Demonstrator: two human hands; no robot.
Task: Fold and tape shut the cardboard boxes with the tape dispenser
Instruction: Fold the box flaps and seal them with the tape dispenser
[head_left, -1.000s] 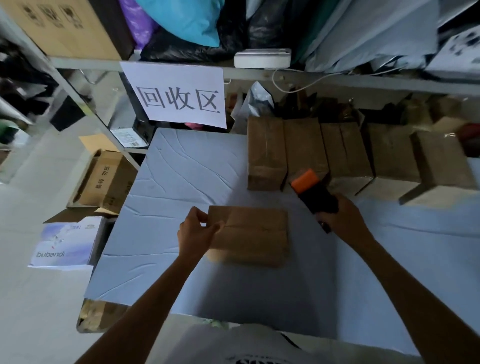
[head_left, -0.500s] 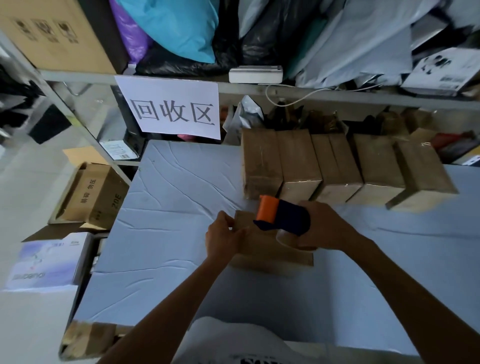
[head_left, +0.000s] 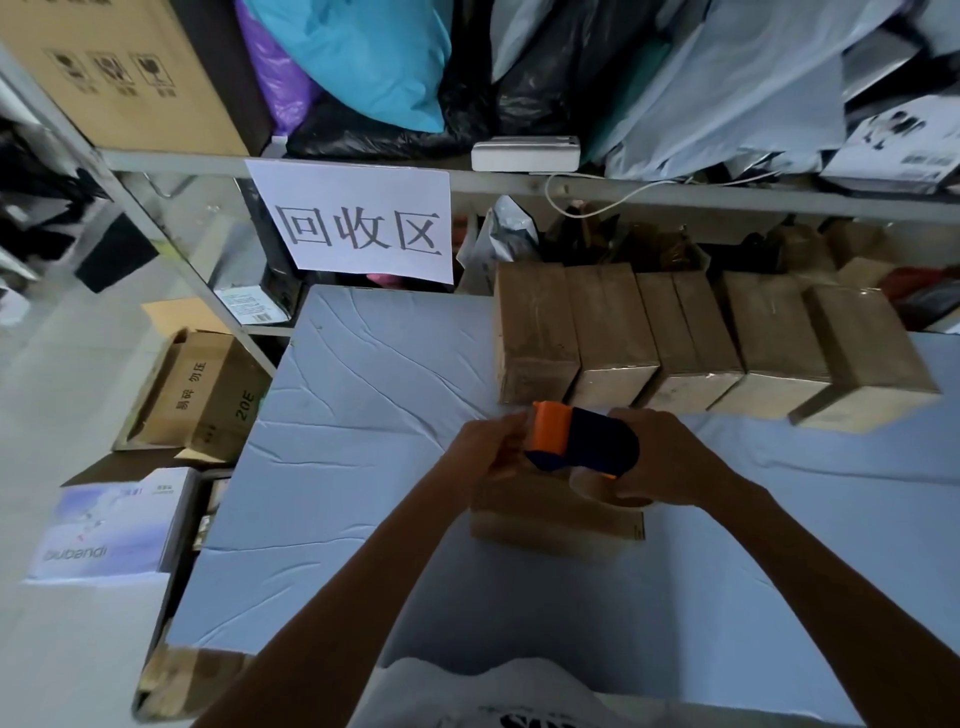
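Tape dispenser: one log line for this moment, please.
step: taping | right hand grips tape dispenser on cardboard box top | left hand holds box's left end | row of boxes behind

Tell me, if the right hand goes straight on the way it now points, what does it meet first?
Most likely the left hand. The right hand points leftward over the box, and the orange tip of the tape dispenser it grips sits beside the left hand's fingers; whether they touch is unclear.
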